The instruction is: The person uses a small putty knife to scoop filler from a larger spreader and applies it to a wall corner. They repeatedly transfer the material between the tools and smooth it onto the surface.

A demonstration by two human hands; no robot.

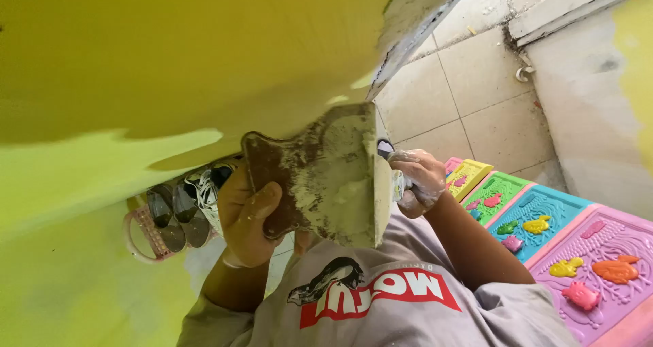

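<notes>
Left hand (248, 218) grips a wide plaster-caked trowel (313, 177), thumb across its face, held up close to the yellow wall (136, 55). Right hand (418, 180), smeared w/ plaster, is closed around a scraper (382, 197) whose blade edge touches the trowel's right side. Shoes in a pink basket (143, 241) sit left; coloured moulded panels (571, 245) right, on the tiled floor (476, 102).

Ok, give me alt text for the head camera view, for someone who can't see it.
Looking down, the person's left hand holds a putty-smeared flat board while the right hand draws a scraper along its edge, close to a yellow-green wall. Colourful moulded panels lie on the tiled floor, with shoes in a pink basket.
</notes>
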